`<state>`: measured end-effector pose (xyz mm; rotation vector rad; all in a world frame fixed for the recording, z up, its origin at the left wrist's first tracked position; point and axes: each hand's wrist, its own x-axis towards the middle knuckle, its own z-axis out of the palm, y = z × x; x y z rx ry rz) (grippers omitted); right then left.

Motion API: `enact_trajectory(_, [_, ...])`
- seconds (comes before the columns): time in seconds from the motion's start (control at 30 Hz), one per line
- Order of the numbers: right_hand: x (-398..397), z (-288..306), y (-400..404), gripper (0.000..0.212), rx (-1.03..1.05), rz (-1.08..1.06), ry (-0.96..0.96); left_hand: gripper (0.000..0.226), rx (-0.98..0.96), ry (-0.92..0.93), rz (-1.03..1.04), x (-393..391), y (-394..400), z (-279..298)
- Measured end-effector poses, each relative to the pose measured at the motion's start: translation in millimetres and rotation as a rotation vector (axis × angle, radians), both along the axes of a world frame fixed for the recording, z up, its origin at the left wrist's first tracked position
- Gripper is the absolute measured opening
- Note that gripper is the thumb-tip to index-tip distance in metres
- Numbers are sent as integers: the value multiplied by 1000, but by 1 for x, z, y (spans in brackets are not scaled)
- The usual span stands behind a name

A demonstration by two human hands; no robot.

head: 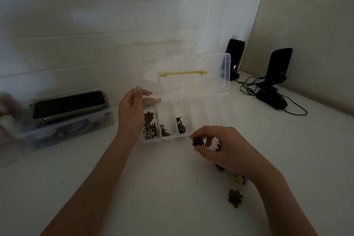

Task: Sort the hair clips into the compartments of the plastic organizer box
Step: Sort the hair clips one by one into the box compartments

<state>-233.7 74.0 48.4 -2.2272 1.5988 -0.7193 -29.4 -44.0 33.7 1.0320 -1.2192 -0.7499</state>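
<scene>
**Dark clip pinched just in front of the open organizer**

Nearest the camera, to the right of the organizer box (183,136) and well in front of it, a brown flower-shaped clip (235,198) lies loose on the white table (115,188), with a pale clip (239,179) just beyond it, partly hidden by the right wrist. The right hand (220,149) hovers just in front of the box's near right corner, fingers curled, thumb and fingertips pinching a small dark hair clip (197,142). The left hand (132,111) stands at the box's left wall, fingers loosely bent around its far left edge; whether it actually grips the wall is unclear. Inside the box, the leftmost compartment holds a heap of brown clips (149,126), and the next two hold a few dark clips each. The clear lid (193,74) stands open behind. Left of the box sits a closed clear case (65,126) with a phone (69,104) on top.
</scene>
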Motion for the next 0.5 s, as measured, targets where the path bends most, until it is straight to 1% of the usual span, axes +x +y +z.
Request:
enact_trajectory(0.07, [6,2,2,24,-53,4,-85,36,6,7,-9,0,0,0])
enact_trajectory(0.17, [19,1,1,23,-144,14,-207,36,-3,-1,-3,1,-1,-1])
enact_trajectory(0.23, [31,3,-4,21,-191,28,-215,36,-12,2,-8,1,-2,-1])
enact_trajectory(0.37, [59,17,-23,17,-341,53,-66,37,-34,-6,-1,1,-2,-1])
enact_trajectory(0.47, [76,20,-44,18,-516,33,118,37,-38,4,-16,1,-1,-1])
enact_trajectory(0.5, [79,17,-49,17,-545,32,173,37,-39,12,-21,1,-1,0])
